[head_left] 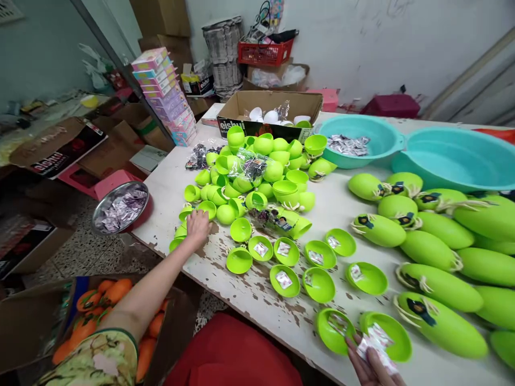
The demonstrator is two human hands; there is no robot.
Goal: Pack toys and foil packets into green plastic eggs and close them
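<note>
Reaching the near-left edge of the green shell pile (pixel 257 177), the left hand (pixel 198 225) is touching shells, its grip impossible to tell. The right hand (pixel 372 364), nearer than the pile, is pinching white sachets (pixel 376 340) above the tabletop (pixel 249 292).

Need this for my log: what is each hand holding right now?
Left hand: resting on green half shells at the pile's edge; grip cannot be told.
Right hand: holding small white packets.
</note>
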